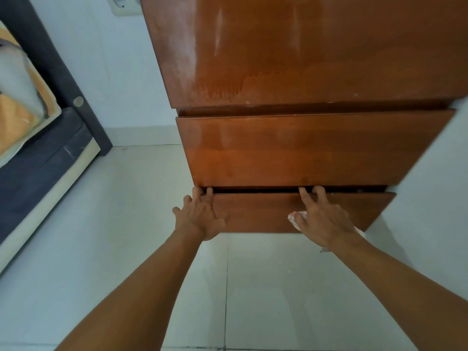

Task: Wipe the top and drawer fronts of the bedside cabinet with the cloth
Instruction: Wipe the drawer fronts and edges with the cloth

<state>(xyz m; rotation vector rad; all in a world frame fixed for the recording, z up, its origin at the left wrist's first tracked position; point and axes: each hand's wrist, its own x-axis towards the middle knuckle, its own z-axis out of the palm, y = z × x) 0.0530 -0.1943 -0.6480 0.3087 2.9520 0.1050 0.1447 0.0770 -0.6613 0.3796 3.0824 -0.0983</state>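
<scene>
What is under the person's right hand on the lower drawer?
A white cloth peeks out beside the thumb and at the wrist of the right hand, against the lower drawer. The hand covers the rest.

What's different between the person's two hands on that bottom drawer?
The right hand has a white cloth under its palm; the left hand has none. The left hand sits at the left corner of the lower drawer, the right hand nearer its middle. Both hook fingertips over its top edge.
</scene>
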